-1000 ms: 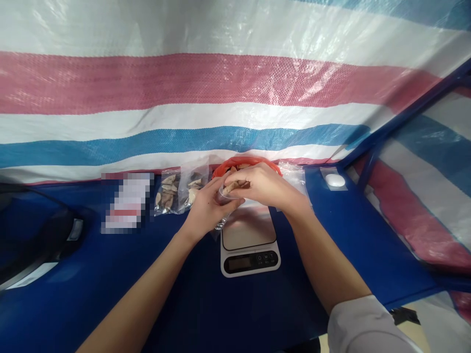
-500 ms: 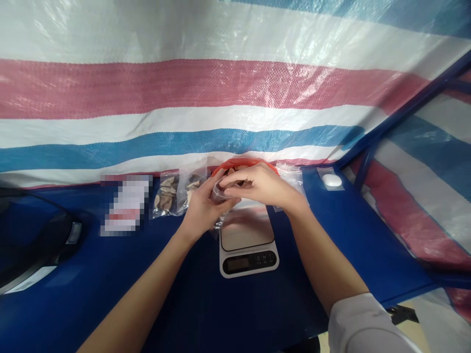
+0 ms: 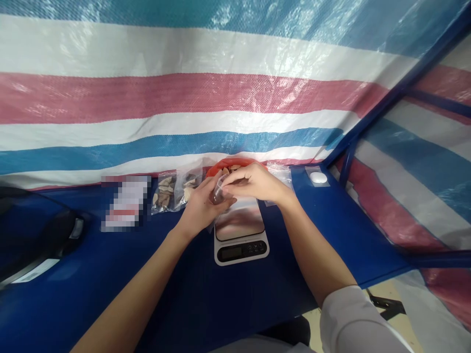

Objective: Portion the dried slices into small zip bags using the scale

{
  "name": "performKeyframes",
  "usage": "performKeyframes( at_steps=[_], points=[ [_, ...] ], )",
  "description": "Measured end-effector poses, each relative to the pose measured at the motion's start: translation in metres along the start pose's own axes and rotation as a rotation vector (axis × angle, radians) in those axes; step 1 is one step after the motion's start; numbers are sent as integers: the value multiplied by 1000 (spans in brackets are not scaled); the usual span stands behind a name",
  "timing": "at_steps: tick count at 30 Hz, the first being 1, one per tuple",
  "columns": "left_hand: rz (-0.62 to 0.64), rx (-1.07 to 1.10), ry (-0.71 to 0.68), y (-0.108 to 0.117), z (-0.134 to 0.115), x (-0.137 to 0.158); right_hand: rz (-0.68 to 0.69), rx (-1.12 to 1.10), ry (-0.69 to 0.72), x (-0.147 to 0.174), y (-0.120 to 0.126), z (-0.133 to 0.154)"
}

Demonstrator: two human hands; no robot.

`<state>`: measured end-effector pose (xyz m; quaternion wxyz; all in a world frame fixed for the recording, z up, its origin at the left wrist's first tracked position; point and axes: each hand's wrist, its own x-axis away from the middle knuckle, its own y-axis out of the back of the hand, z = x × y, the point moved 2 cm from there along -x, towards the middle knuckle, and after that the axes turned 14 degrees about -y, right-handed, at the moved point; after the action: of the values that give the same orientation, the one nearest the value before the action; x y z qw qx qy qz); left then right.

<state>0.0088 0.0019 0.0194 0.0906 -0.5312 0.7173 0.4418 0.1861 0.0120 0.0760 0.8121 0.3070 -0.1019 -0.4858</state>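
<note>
My left hand [image 3: 200,203] is closed round a clear plastic bag [image 3: 218,194], its mouth facing up and right. At that mouth my right hand [image 3: 253,184] pinches the bag's edge with thumb and fingers; whether anything else is between the fingertips is hidden. Both hands are over the back of a white kitchen scale [image 3: 241,228], whose display looks dark. Just behind the hands stands an orange-red basket [image 3: 235,161] with brownish slices in it, partly covered by my right hand.
Left of the hands lie two clear bags of dried slices [image 3: 164,192] [image 3: 189,185]. A blurred-out packet [image 3: 127,203] and a black bag-like object [image 3: 33,240] are farther left. Right are clear zip bags [image 3: 281,175] and a white oval item [image 3: 317,178]. A striped sheet [image 3: 221,93] hangs behind the blue table [image 3: 316,230].
My right fingers have drawn back slightly from inside the bag's opening to its edge. The bag stays in my left hand. The view has shifted a little.
</note>
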Motion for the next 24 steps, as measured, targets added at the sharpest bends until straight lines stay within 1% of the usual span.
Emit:
performKeyframes(
  at_steps=[4, 7, 11, 13, 15, 20, 24],
  points=[
    [71, -93, -11, 0, -7, 6, -79, -137, -20, 16, 4, -15],
    [86, -151, -36, -2, -8, 15, -116, -241, -95, 31, 1, -32],
    [38, -234, -134, -2, -9, 31, -232, -338, -222, 53, -4, -51],
    [15, -276, -171, -1, -9, 39, -269, -393, -290, 62, -7, -59],
    [19, -305, -188, -1, -10, 46, -301, -437, -335, 70, -10, -68],
    [72, -322, -205, -4, -14, 58, -389, -470, -385, 82, -13, -86],
    [97, -316, -207, -10, -14, 62, -407, -437, -400, 87, -12, -95]
  ],
)
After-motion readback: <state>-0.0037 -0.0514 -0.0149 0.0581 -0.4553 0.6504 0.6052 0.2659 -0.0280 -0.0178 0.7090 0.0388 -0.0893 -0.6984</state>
